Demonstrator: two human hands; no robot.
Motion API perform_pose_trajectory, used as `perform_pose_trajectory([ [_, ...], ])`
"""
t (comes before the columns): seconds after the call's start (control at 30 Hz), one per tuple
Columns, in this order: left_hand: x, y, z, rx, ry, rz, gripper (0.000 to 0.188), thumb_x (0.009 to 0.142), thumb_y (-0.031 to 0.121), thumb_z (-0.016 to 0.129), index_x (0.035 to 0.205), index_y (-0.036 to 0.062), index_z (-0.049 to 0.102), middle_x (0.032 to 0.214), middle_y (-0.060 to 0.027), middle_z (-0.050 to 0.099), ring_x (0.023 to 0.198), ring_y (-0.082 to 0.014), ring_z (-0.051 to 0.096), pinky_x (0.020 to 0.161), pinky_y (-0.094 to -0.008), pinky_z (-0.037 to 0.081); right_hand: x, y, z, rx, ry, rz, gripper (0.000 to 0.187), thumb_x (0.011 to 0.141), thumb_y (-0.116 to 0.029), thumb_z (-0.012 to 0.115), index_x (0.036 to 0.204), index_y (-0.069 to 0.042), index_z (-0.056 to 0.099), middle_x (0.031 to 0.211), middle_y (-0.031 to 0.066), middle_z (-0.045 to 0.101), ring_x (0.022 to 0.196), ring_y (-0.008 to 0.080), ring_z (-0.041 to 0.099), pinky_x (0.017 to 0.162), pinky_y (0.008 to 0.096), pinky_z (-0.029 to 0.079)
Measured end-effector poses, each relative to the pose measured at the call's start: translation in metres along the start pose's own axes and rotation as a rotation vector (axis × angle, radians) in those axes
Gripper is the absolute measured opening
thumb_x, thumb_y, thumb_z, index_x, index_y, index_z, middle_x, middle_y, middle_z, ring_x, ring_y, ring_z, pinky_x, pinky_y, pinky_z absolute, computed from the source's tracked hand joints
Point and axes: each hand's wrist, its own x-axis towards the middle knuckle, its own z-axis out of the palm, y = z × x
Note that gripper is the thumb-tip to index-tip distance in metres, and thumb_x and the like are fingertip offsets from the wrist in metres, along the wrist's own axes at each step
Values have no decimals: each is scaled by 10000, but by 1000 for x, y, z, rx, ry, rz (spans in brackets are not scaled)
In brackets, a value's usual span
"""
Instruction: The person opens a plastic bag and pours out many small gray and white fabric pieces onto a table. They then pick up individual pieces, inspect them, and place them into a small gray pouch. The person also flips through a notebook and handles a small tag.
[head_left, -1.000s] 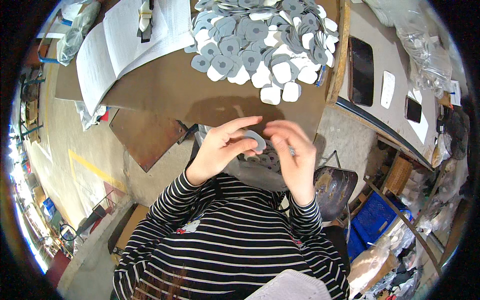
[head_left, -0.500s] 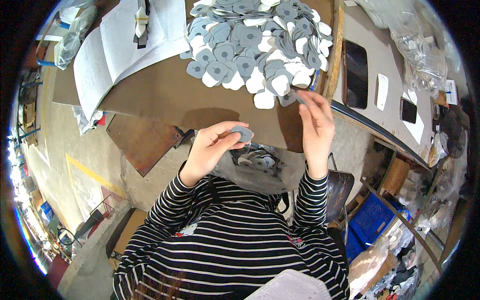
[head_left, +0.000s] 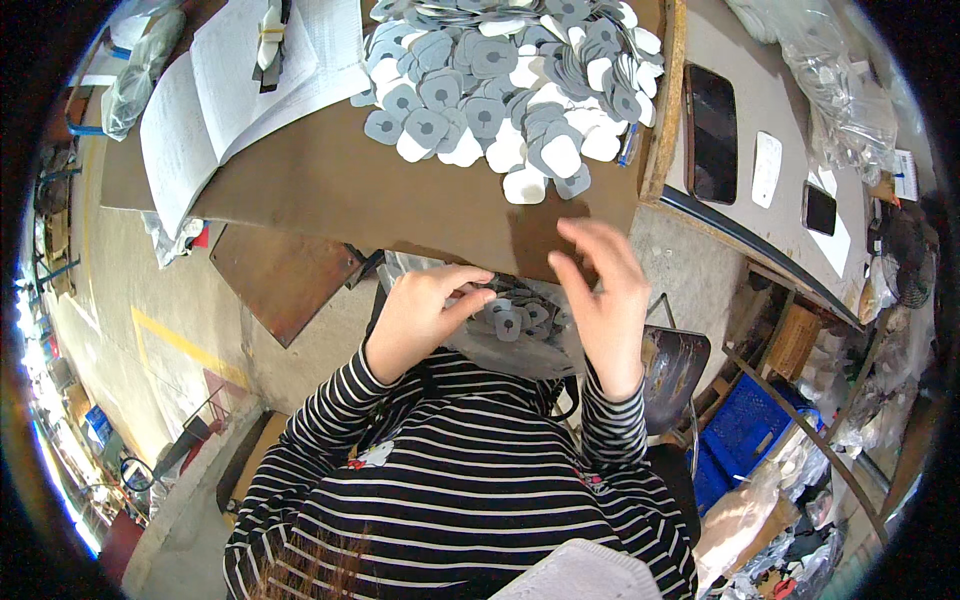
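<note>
My left hand (head_left: 425,318) hovers over the near edge of the brown table (head_left: 330,195), thumb and forefinger apart, with nothing visible between them. To its right, my right hand (head_left: 606,295) is raised past the table edge, fingers spread from the thumb and nothing seen in them. Below and between the hands hangs a clear plastic bag (head_left: 470,338) containing several grey pieces. One grey rounded piece (head_left: 507,321) with a dark keyhole-shaped mark shows at its mouth; whether it is falling or resting I cannot tell. A large heap of similar grey and white pieces (head_left: 485,115) covers the far table.
An open notebook (head_left: 235,90) lies at the far left with a banded dark strip on it. A wooden ledge (head_left: 667,110) borders the table's right side. Beyond it are a tablet-like dark device (head_left: 711,135) and a phone (head_left: 819,208). A blue crate (head_left: 745,425) stands low at right.
The grey piece has left my left hand's fingers. My right hand has drawn back from the heap toward me, and the piece it pinched no longer shows in it.
</note>
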Motion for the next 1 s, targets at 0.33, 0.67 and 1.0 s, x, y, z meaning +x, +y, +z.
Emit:
perform_pose_trajectory([
  [0.33,15,22,-28,-191,50,138,152,938,47,657,1066,-6,721,991,-111,758,876,-191,723,788,-287,551,86,16,26,-283,169,-315,504,829,-42,717,1316,-65,592,1309,138,610,1099,347,586,942,420,496],
  [0.67,41,24,-16,-265,115,131,192,944,39,637,1119,12,712,1073,-97,733,949,-173,698,832,-284,545,72,16,11,-224,97,-244,350,783,-5,746,1126,-44,691,1073,120,667,959,311,619,825,385,505],
  [1.0,48,23,-18,-401,175,208,371,939,99,666,1298,25,608,1286,-108,638,1148,-203,617,1016,-340,470,68,13,1,310,193,41,219,839,-33,767,1049,17,730,943,51,698,784,123,611,687,260,482],
])
